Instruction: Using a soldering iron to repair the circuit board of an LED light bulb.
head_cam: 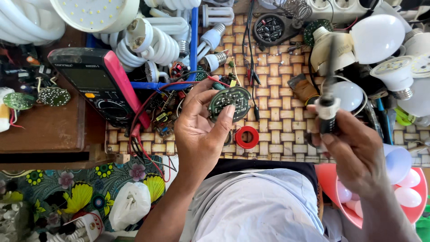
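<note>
My left hand (201, 130) holds a small round green circuit board (230, 101) between thumb and fingers, its soldered side up, above a woven mat (277, 112). My right hand (356, 154) grips a dark tool with a white collar (328, 107), likely a soldering iron, whose thin shaft points up and away, blurred. The two hands are apart, the tool to the right of the board.
A black and red multimeter (96, 83) with red leads lies at left. Spiral lamps (152, 42), bulb domes (376, 38), a red tape roll (247, 137), two more round boards (53, 96) and a pink bowl of bulb covers (412, 210) crowd the bench.
</note>
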